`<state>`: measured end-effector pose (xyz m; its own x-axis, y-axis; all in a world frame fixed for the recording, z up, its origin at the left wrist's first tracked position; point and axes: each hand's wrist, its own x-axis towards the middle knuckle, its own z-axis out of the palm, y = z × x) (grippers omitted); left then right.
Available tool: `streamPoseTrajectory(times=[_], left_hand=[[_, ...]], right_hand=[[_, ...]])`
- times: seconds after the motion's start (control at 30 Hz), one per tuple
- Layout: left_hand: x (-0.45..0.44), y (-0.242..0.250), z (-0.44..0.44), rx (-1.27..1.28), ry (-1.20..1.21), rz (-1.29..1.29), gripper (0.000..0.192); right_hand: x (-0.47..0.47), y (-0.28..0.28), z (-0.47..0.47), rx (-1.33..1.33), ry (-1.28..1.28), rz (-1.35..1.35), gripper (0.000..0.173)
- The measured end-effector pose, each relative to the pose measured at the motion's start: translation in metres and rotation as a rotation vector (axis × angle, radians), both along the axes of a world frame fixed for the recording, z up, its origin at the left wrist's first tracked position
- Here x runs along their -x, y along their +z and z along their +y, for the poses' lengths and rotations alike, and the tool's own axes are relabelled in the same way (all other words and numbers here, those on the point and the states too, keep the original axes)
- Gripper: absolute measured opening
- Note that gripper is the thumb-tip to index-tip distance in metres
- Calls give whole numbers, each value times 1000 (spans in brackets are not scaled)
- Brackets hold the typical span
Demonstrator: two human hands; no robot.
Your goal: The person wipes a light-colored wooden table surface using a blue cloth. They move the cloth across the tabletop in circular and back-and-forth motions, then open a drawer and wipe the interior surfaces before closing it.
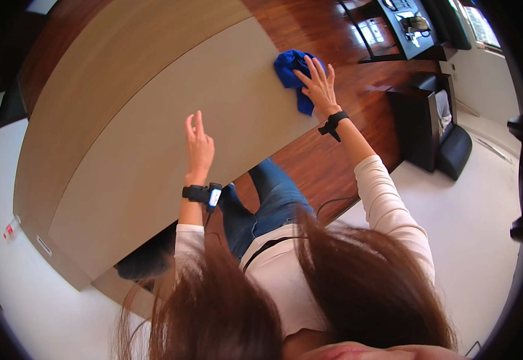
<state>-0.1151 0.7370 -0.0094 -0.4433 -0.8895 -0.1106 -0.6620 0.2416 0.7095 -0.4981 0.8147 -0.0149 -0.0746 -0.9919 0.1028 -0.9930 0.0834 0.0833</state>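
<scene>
A crumpled blue cloth [290, 67] lies at the right end of the beige table [167, 130], part of it hanging down towards the near corner. My right hand [320, 85] rests on the cloth's right side with its fingers spread; whether it grips any fabric cannot be told. Over the middle of the table, near its front edge, is my left hand [199, 146], holding nothing, some fingers extended and others bent. Black straps circle both wrists, and the left one carries a small device with a cable.
A raised wooden panel [122, 49] runs along the table's far side. Beyond the right end are a reddish wood floor [360, 108], a black armchair [416, 121] with a pale cloth on it, and a glass-topped table [407, 27] bearing objects. A dark seat [149, 256] is partly under the front edge.
</scene>
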Motion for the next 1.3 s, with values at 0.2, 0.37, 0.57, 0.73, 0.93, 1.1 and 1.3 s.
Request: streamPoseTrajectory(times=[0.2,0.37,0.57,0.73,0.93,1.1,1.3], left_hand=[[42,31,-28,54,-1,-41,60],[58,46,-39,141,-100,-119,48],[63,61,-36,222,-198,-258,40],[94,74,-36,286,-362,-250,39],[154,102,-35,324,-601,-42,38],[213,137,-40,364,-863,180,49],[258,150,-26,464,-978,348,63]], right_hand=[[147,80,32,383,-262,-33,37],[230,111,66,-68,-491,60,25],[266,123,103,-11,-892,31,41],[260,153,137,-74,-869,67,42],[230,171,150,48,-704,-235,36],[132,194,133,374,-634,-1046,36],[14,277,105,280,-507,-971,61]])
